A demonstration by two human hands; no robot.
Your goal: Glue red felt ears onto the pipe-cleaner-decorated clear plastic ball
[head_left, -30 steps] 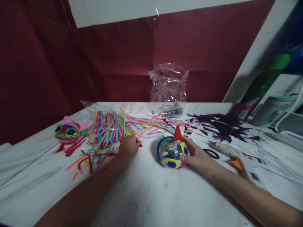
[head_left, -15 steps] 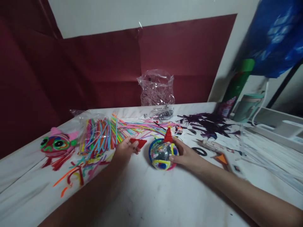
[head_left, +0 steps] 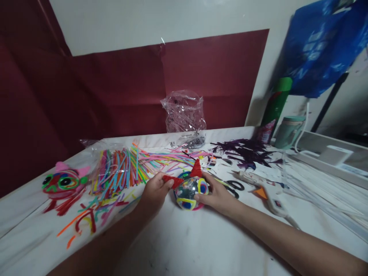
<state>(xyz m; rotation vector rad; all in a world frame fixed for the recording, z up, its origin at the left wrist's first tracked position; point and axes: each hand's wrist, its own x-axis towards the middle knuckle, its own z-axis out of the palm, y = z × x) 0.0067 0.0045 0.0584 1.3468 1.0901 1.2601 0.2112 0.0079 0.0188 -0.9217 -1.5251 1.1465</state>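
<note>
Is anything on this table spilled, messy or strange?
Yes. Multicoloured chenille stems spill from their clear plastic bag across the white table, and dark purple trimmings lie scattered at the back. The decorated ball has only one red ear.

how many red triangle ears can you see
2: one red ear stands on top of the ball; the other red ear is pinched in the left hand. More may be hidden.

Decorated clear ball [head_left: 189,191], striped in colours with one red ear upright, sits mid-table; a loose red triangle [head_left: 173,180] touches its left side.
</note>
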